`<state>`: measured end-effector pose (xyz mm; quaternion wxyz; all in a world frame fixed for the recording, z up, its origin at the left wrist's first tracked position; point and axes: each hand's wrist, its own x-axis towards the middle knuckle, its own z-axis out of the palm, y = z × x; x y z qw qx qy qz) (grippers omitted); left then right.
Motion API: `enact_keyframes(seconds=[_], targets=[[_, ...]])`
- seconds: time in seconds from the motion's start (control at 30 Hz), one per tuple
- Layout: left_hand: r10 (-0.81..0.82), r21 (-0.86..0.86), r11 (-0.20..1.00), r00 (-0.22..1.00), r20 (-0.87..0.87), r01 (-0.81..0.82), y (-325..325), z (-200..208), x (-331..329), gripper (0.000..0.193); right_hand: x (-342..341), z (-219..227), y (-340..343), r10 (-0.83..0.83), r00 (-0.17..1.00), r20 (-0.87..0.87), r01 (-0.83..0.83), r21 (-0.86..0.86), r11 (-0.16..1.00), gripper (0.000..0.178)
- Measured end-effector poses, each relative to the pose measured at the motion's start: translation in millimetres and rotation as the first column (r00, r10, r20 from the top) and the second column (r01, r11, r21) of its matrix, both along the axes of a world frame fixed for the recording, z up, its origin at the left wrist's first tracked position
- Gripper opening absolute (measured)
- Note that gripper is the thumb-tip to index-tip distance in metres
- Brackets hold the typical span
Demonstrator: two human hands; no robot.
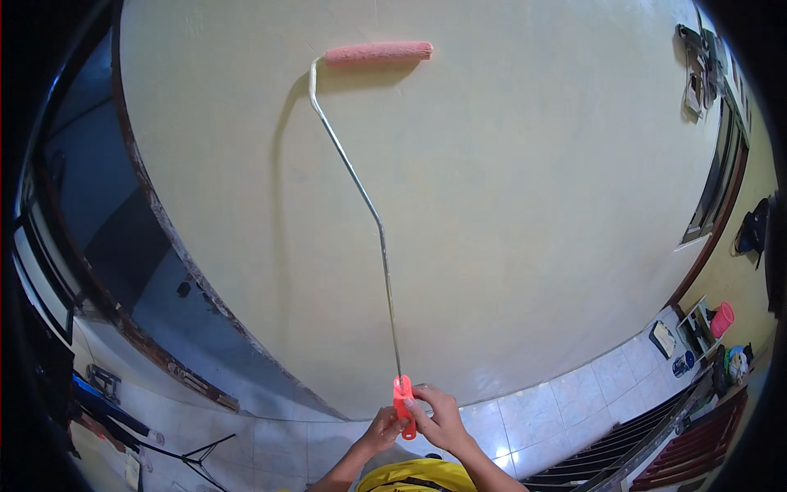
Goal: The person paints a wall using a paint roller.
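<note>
I hold a long-framed paint roller in both hands. Its pink fuzzy roller sleeve lies against or very near the pale wall, high up, with a shadow beneath. A bent metal rod runs from the sleeve down to a short orange-red handle. My left hand is closed round the lower left side of the handle. My right hand grips its right side, thumb pressed on the front. Parts of the handle are hidden behind my fingers.
A dark doorway opens at the left. On the right wall are a window and a hanging dark cap. A pink bin, a dark slatted metal piece and a thin black stand are near the tiled floor.
</note>
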<state>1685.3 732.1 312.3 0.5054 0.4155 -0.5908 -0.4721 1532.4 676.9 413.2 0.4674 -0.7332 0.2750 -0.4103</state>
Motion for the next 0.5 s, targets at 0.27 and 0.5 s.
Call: enact_keyframes(seconds=[0.27,0.5], targets=[[-0.043,0.024,0.998,0.893,-0.448,0.06,-10.5,59.1,-4.1,0.051,-0.1,55.4,-23.5,-0.001,0.995,0.098,0.023,-0.221,0.975,0.039],[0.165,0.142,0.983,0.905,-0.393,-0.117,-24.7,53.2,3.5,0.056,28.0,121.8,-46.7,0.11,0.973,0.202,0.006,-0.502,0.865,0.068]])
